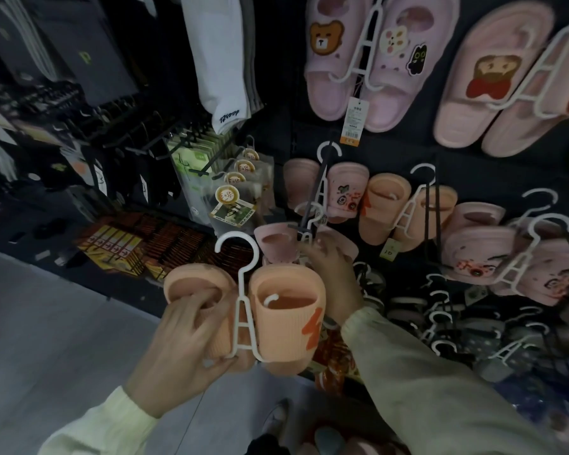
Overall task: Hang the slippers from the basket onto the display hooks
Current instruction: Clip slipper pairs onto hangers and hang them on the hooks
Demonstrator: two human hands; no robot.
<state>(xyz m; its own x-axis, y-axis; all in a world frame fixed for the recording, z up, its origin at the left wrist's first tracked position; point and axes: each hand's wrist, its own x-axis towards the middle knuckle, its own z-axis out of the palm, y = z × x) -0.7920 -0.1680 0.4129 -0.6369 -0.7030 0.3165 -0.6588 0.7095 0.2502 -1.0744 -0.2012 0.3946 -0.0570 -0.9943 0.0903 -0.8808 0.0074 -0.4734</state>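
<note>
Head view, left hand (184, 339) gripping orange slippers (286, 318), right hand (334, 274) holding pink slippers (276, 244) above

**Matt foam, smooth plastic**

The orange slippers (288, 318) look like soft, matt foam with fine ribbing. The pink slippers (275, 241) are smoother and equally dull. The white hanger (240, 310) is smooth plastic, the sock (217, 60) knitted cloth, the price tag (353, 121) printed paper.

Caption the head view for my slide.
Left hand holds orange slippers; right hand grips pink slippers at a black display hook.

Left hand (181, 346) grips orange slippers (286, 320), right hand (332, 274) pink slippers (276, 244)
</note>
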